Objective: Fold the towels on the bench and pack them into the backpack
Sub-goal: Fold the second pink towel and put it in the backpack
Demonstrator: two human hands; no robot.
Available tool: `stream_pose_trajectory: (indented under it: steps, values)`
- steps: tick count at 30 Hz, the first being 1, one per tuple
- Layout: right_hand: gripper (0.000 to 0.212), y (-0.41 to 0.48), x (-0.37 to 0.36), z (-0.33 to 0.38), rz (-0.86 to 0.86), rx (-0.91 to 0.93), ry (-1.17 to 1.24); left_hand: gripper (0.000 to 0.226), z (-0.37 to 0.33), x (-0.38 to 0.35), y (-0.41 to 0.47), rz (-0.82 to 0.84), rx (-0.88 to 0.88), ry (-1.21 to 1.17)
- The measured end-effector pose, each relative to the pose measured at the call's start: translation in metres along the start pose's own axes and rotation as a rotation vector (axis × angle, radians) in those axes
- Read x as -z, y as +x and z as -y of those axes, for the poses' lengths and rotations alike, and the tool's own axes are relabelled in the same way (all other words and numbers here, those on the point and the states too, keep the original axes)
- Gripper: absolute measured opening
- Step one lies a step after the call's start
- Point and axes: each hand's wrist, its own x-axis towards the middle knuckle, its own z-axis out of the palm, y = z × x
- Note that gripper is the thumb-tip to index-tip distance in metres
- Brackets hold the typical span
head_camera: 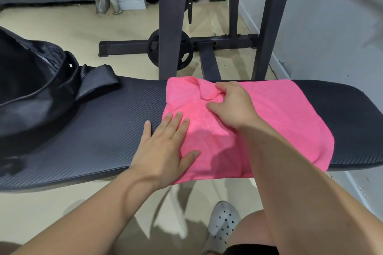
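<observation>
1. The right hand (232, 105) has a narrow grip: its fingers and thumb are curled and pinch a raised flap of the pink towel (279, 114) near the towel's far left corner, where the cloth is doubled over on itself.
2. The left hand (165, 141) has a wide, flat grip and holds nothing. It lies palm down on the towel's left edge, with straight fingers and the thumb pressing on the cloth. Its little finger lies off the towel, on the bare surface just left of it.
3. The towel lies spread across the black padded desk (103, 130), beneath both hands. Its far edge reaches the desk's far edge, and its near edge hangs a little over the desk's near edge.
4. The black backpack (31, 93) sits on the desk well left of the towel and does not touch it. One of its straps (99, 78) lies on the desk, pointing toward the towel.
5. Beyond the towel stands a dark metal rack frame (170, 16), with a round weight plate (186, 47) low against it on the pale floor (62, 27).
6. On the near side of the towel, below the desk's edge, a grey perforated shoe (222, 221) rests on the floor.
7. To the right of the towel, beyond the desk, is a grey wall (331, 27).
</observation>
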Motion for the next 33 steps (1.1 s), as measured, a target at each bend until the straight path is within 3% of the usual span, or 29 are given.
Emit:
stream_pose_trajectory:
  steps: [3, 5, 8, 11, 14, 15, 17, 20, 22, 26, 29, 33]
  values:
    - [0.018, 0.004, -0.003, -0.003, -0.063, -0.061, -0.097, 0.092, 0.006, 0.0, -0.004, 0.014, -0.023, 0.007]
    - [0.022, 0.003, -0.004, -0.004, -0.081, -0.063, -0.19, 0.091, 0.009, 0.0, -0.007, 0.021, -0.039, 0.015]
    - [0.047, 0.0, -0.006, 0.001, -0.087, -0.027, -0.206, 0.089, 0.013, 0.004, -0.011, 0.002, -0.07, 0.042]
    - [0.014, 0.005, -0.013, 0.008, -0.146, -0.001, -0.121, 0.08, 0.016, 0.011, -0.015, -0.077, -0.098, 0.037]
    - [0.038, 0.014, -0.013, 0.009, -0.21, -0.116, 0.002, 0.066, 0.021, 0.015, -0.015, -0.143, -0.082, 0.053]
    - [0.038, 0.016, -0.011, 0.008, -0.225, -0.148, 0.027, 0.062, 0.021, 0.015, -0.014, -0.163, -0.073, 0.055]
    - [0.019, 0.018, -0.007, 0.004, -0.247, -0.201, 0.046, 0.057, 0.019, 0.016, -0.011, -0.203, -0.034, 0.045]
    - [0.034, 0.019, -0.006, 0.001, -0.277, -0.194, 0.059, 0.059, 0.006, 0.019, -0.006, -0.225, 0.027, 0.023]
    - [0.032, 0.021, -0.006, 0.004, -0.289, -0.117, 0.03, 0.074, -0.006, 0.015, -0.001, -0.141, 0.047, -0.003]
    - [0.034, 0.015, 0.0, 0.005, -0.128, -0.077, -0.188, 0.093, -0.014, 0.002, 0.009, 0.019, 0.085, -0.024]
    - [0.054, 0.007, 0.005, -0.001, 0.07, -0.179, -0.367, 0.103, 0.004, 0.005, 0.02, 0.05, 0.118, -0.024]
    - [0.08, 0.002, 0.005, -0.009, 0.286, -0.225, -0.387, 0.112, 0.046, 0.019, 0.028, 0.122, 0.119, 0.044]
